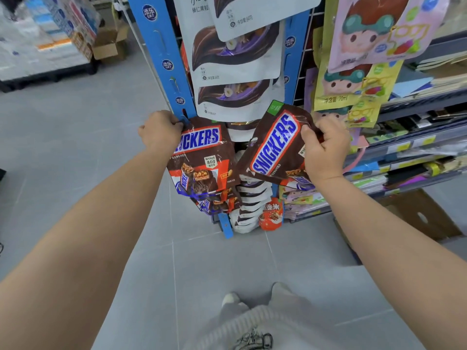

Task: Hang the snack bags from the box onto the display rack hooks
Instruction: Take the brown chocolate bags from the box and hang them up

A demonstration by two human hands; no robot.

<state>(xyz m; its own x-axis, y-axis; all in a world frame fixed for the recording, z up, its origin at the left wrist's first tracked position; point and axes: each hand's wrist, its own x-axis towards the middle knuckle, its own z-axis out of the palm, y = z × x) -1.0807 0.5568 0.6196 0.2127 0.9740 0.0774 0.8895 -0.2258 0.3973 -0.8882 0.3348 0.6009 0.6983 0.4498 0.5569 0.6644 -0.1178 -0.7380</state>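
Note:
Two brown Snickers snack bags are in front of the blue display rack (pixel 161 56). My left hand (pixel 160 131) grips the top left corner of the hanging Snickers bag (pixel 204 160), right at the rack's blue upright. My right hand (pixel 326 147) pinches the top edge of a second Snickers bag (pixel 275 145), which is tilted and held just right of the first. More Snickers bags (pixel 214 202) hang lower down. White chocolate snack bags (pixel 235 59) hang above on the rack. The hooks themselves are hidden behind the bags.
A cardboard box (pixel 417 215) stands on the floor at the lower right, beside a shelf unit (pixel 417 142) full of goods. Colourful cartoon pouches (pixel 353 82) hang right of the rack. Stacked goods and boxes (pixel 50 39) sit at the far left. My feet (pixel 255 296) stand on grey tiles.

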